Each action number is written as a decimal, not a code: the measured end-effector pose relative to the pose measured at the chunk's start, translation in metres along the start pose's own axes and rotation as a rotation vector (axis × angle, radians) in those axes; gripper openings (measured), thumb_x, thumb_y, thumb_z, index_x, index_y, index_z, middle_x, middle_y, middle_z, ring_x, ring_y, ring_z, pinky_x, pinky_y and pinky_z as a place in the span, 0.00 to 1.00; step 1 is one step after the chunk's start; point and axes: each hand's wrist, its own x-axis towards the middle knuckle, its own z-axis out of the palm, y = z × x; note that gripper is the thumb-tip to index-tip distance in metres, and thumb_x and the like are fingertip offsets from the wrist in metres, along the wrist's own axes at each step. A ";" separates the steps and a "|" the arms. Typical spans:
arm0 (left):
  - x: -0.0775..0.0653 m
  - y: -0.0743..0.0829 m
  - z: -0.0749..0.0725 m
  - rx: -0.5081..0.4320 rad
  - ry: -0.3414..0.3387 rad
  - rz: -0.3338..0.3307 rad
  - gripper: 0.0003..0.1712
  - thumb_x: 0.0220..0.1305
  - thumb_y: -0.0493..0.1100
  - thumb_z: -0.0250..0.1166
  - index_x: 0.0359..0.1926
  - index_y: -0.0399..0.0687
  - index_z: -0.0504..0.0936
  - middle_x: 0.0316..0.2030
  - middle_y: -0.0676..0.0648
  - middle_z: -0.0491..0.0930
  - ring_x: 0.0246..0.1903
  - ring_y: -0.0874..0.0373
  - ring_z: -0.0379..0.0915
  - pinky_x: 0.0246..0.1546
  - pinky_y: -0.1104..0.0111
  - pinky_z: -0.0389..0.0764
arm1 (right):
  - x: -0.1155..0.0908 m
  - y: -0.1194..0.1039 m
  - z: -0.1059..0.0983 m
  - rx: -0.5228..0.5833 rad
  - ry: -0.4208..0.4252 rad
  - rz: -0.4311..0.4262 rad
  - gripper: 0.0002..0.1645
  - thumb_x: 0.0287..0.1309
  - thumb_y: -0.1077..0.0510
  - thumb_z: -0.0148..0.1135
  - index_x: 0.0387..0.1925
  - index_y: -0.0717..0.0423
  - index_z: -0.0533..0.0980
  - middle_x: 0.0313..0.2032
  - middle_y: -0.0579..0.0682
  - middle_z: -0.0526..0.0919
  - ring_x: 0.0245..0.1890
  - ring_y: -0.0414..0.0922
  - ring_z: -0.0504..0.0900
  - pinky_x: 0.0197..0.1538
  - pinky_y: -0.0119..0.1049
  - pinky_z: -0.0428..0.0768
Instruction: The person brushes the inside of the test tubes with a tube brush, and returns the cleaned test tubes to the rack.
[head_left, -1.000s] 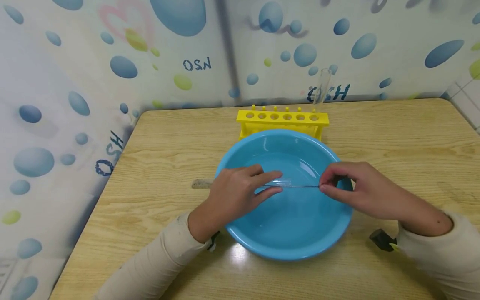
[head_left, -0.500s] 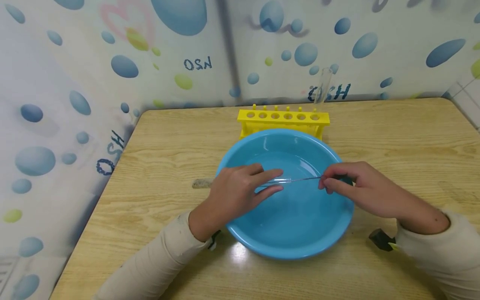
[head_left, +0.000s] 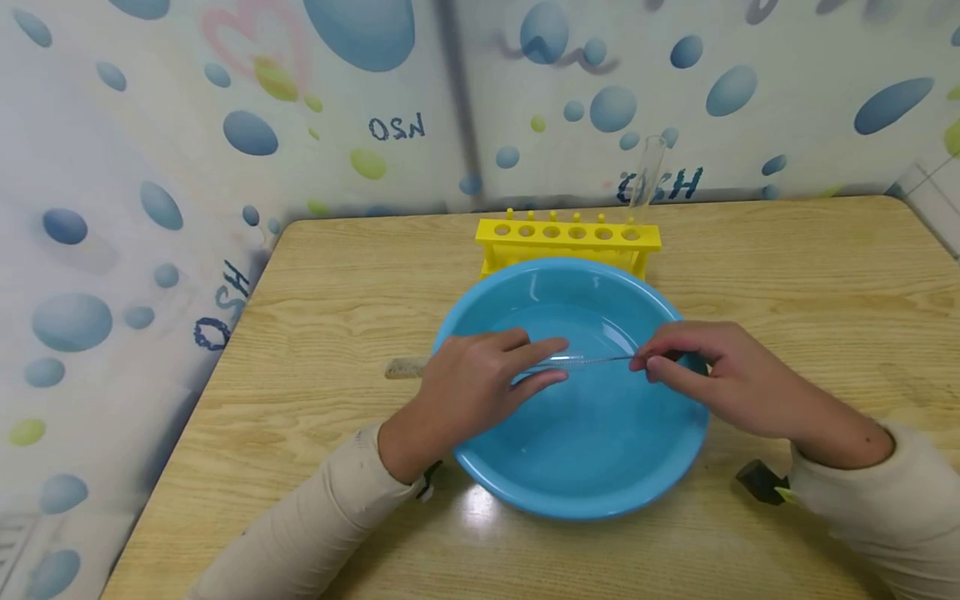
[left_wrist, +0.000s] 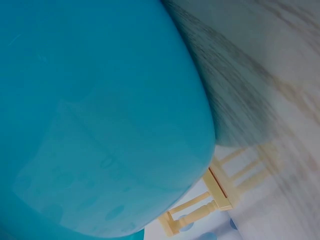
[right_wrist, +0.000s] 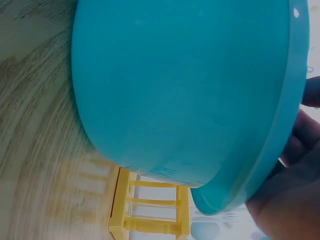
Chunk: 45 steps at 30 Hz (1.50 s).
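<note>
In the head view my left hand [head_left: 480, 375] grips a clear glass test tube [head_left: 566, 360] lying level over the blue basin [head_left: 585, 500], its mouth pointing right. A test tube brush is inside it; the greyish bristles [head_left: 405, 367] show at the tube's far left end, past my hand. The brush's thin twisted wire [head_left: 606, 359] runs out of the mouth to my right hand [head_left: 720, 375], which pinches it between thumb and fingers above the basin's right side. The right wrist view shows part of my right hand [right_wrist: 290, 195] beyond the basin's rim; the left wrist view shows no hand.
A yellow test tube rack [head_left: 567, 236] stands right behind the basin. One clear test tube [head_left: 647, 175] stands upright in its rightmost hole. All sit on a wooden table [head_left: 337, 292] backed by a patterned wall covering [head_left: 450, 100].
My right hand has shifted slightly up and to the left with the wire, and its finger hold has altered a little. My left hand and the tube stay nearly still.
</note>
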 end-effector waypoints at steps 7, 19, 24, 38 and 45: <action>0.001 0.000 0.000 -0.003 -0.003 0.002 0.20 0.59 0.58 0.72 0.52 0.62 0.86 0.23 0.57 0.78 0.21 0.67 0.72 0.19 0.76 0.66 | 0.000 0.002 0.004 -0.123 0.140 -0.242 0.20 0.53 0.74 0.68 0.44 0.51 0.85 0.37 0.38 0.85 0.38 0.31 0.80 0.39 0.22 0.81; 0.000 -0.001 0.001 0.003 0.006 -0.002 0.21 0.57 0.58 0.74 0.51 0.62 0.87 0.22 0.56 0.77 0.20 0.66 0.72 0.18 0.76 0.66 | 0.002 0.004 0.010 -0.178 0.211 -0.286 0.21 0.46 0.75 0.71 0.38 0.50 0.85 0.35 0.38 0.85 0.37 0.31 0.79 0.41 0.19 0.79; 0.000 0.000 0.001 -0.001 0.005 0.014 0.20 0.57 0.58 0.74 0.51 0.63 0.87 0.23 0.56 0.78 0.20 0.67 0.72 0.18 0.76 0.65 | 0.002 0.004 0.012 -0.101 0.209 -0.258 0.19 0.49 0.75 0.67 0.34 0.48 0.83 0.31 0.40 0.84 0.33 0.33 0.78 0.38 0.21 0.79; -0.001 0.000 0.001 -0.016 0.011 0.011 0.20 0.57 0.59 0.73 0.50 0.64 0.87 0.22 0.57 0.76 0.19 0.68 0.70 0.17 0.78 0.62 | -0.001 0.000 0.009 -0.147 0.209 -0.237 0.21 0.43 0.76 0.71 0.27 0.44 0.81 0.26 0.32 0.78 0.28 0.32 0.73 0.29 0.26 0.77; -0.001 0.001 0.001 -0.008 0.017 0.004 0.20 0.58 0.58 0.73 0.51 0.64 0.87 0.21 0.57 0.76 0.18 0.68 0.69 0.17 0.77 0.61 | -0.001 0.001 0.006 -0.104 0.220 -0.247 0.20 0.42 0.77 0.70 0.28 0.47 0.83 0.26 0.37 0.80 0.29 0.34 0.74 0.30 0.24 0.76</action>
